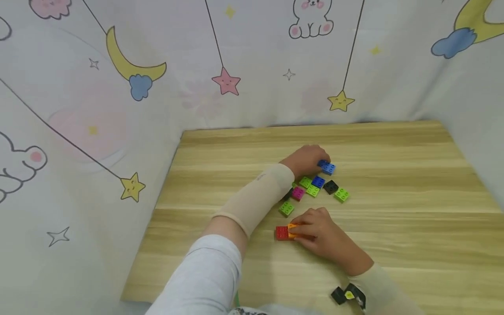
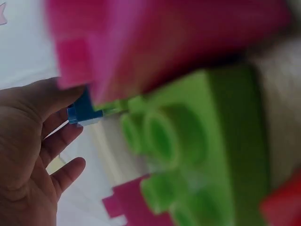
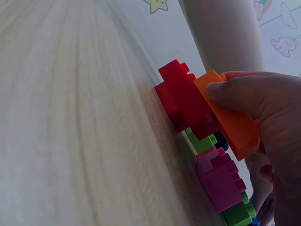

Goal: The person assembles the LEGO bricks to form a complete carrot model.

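At the far side of the group of blocks, my left hand (image 1: 308,160) pinches a blue toy building block (image 1: 328,168). The left wrist view shows the thumb and fingers around this blue block (image 2: 83,109), which is partly hidden by nearer blocks. Closer to me, my right hand (image 1: 320,232) grips an orange building block (image 1: 292,231). In the right wrist view the thumb lies on the orange block (image 3: 230,117), which is joined to red blocks (image 3: 183,96) beside the tabletop. A red block (image 1: 281,233) shows left of the right hand's fingertips.
Between the hands lie several loose blocks: green (image 1: 286,208), magenta (image 1: 298,193), dark blue (image 1: 318,182) and black (image 1: 331,187). Another green block (image 1: 341,194) sits to their right. The wooden tabletop (image 1: 413,183) meets a patterned cloth (image 1: 264,105) at the back and left.
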Tool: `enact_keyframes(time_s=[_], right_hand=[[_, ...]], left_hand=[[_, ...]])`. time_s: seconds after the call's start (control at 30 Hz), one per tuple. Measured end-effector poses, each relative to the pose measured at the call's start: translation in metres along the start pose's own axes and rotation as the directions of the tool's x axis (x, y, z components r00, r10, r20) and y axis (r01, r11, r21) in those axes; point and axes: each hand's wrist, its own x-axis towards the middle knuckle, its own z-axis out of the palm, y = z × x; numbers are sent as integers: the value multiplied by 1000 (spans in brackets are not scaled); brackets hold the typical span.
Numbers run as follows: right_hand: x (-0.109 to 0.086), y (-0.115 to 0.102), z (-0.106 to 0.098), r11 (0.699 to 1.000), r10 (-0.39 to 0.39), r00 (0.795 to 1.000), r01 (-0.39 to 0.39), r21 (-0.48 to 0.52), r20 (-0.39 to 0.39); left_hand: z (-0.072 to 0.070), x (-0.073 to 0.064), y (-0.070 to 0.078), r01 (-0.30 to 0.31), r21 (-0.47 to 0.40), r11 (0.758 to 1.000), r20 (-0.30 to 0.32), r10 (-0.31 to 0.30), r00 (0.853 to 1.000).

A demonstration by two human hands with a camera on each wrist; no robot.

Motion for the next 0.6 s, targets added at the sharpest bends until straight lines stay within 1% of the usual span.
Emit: enact_keyframes(time_s=[0.07,0.13,0.17,0.2,0.27,0.3,0.33,0.4,0.43,0.47,0.5,0.53,0.6], right_hand=[[2,0,1,1000,-8,1000,8,-5,-2],[3,0,2,1000,-17,1000,17,-8,-4],[4,0,2,1000,-20,1000,20,-7,-4],[5,0,2,1000,-23,1000,23,-5,-3],[6,1,2,1000,-24,1000,23,-3,-1],[6,1,2,1000,-18,1000,18,-2,2],[6,1,2,1000,-13,1000,13,-4,5],[6,1,2,1000,4,1000,-4,-10,14],[6,1,2,1000,14,1000,-14,-13,18],[5,1,2,1000,27,999,-27,-15,23],[5,1,2,999,36,999,-36,-17,27],[5,0,2,999,45,999,-45,-18,30],[6,-1,3,998,59,998,-59,-17,34]], left_hand=[[-7,-13,-3,16,-60,998,-38,-18,999],[-18,-35,-4,29,-154,988,-86,-43,995],[-24,-49,-3,35,-211,977,-110,-60,992],[-29,-66,-3,25,-256,966,-146,-64,987],[-36,-105,0,-22,-349,937,-223,-60,973],[-36,-127,2,-54,-388,920,-267,-56,962],[-33,-148,3,-89,-421,903,-314,-53,948],[-20,-189,7,-160,-455,876,-402,-41,915],[-12,-206,9,-181,-469,865,-429,-44,902],[-2,-222,11,-190,-481,856,-445,-52,894],[8,-235,12,-191,-491,850,-451,-60,890],[18,-246,14,-181,-501,846,-445,-72,893],[35,-262,17,-140,-525,839,-404,-101,909]])
